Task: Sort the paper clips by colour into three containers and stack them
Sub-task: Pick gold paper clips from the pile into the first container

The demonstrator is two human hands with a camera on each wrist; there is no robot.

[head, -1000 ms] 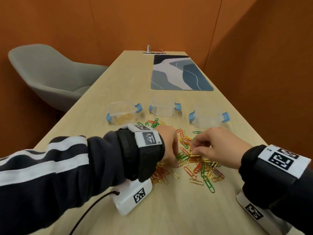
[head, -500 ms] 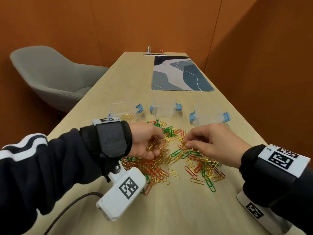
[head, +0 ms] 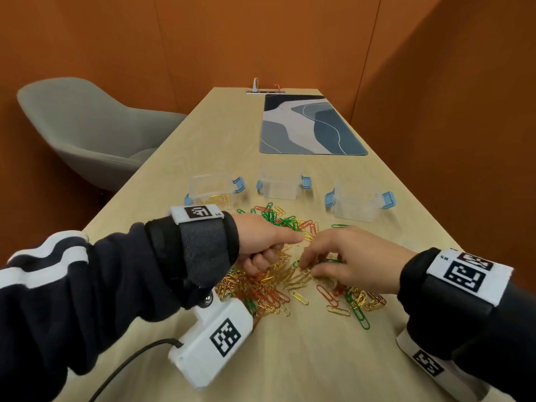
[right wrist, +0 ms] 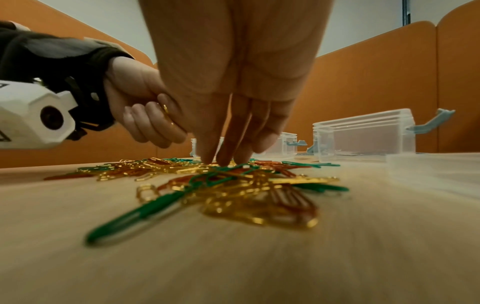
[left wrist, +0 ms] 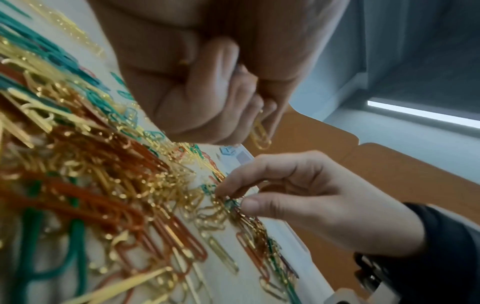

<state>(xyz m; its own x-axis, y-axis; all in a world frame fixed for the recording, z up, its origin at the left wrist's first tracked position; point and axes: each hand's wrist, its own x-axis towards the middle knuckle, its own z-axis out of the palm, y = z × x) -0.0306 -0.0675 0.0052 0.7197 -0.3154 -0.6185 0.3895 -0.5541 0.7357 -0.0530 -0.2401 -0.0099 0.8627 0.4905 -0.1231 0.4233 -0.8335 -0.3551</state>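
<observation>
Left hand (left wrist: 207, 86) grips gold clips (left wrist: 259, 133) above the pile (head: 275, 282).

An office meeting booth: orange padded wall panels (head: 290, 39) enclose a long pale wooden table (head: 290, 358) fitted with a power and cable socket strip (head: 265, 90) at its far end, a patterned desk mat (head: 310, 126), and a grey upholstered shell chair (head: 87, 126) alongside.
</observation>
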